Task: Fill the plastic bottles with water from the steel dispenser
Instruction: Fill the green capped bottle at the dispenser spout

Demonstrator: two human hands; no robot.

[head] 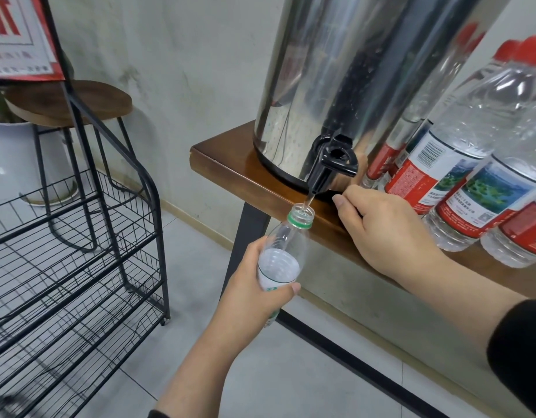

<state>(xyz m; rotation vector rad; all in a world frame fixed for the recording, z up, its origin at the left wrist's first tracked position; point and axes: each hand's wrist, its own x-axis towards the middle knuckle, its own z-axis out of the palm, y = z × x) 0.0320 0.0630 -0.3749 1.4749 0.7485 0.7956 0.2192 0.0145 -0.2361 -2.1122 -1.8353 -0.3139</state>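
**Bottle under the tap as water runs**

Nearest the lens, my left hand (254, 285) curls round the lower half of a clear bottle (286, 245) with a green neck ring, holding it tilted so its uncapped mouth sits just below the black tap (331, 165). Water falls in a thin stream from the spout into the mouth, and the bottle shows water in its lower part, behind my thumb and fingers.

My right hand (384, 233) rests on the front edge of the wooden table (218, 164), just beside the tap; its fingers are loosely bent over the edge and grip nothing I can make out, the thumb pointing towards the spout. A dark sleeve (517, 354) covers that forearm.

Above, the steel dispenser (345, 73) stands on the table near its left end, its polished wall mirroring the room. To its right, several capped bottles (459, 164) with red caps and red labels stand close together on the table, touching one another.

Left of the table, a black wire rack (70, 236) stands on the tiled floor, a round wooden stool (70, 101) behind it, against the grey wall.
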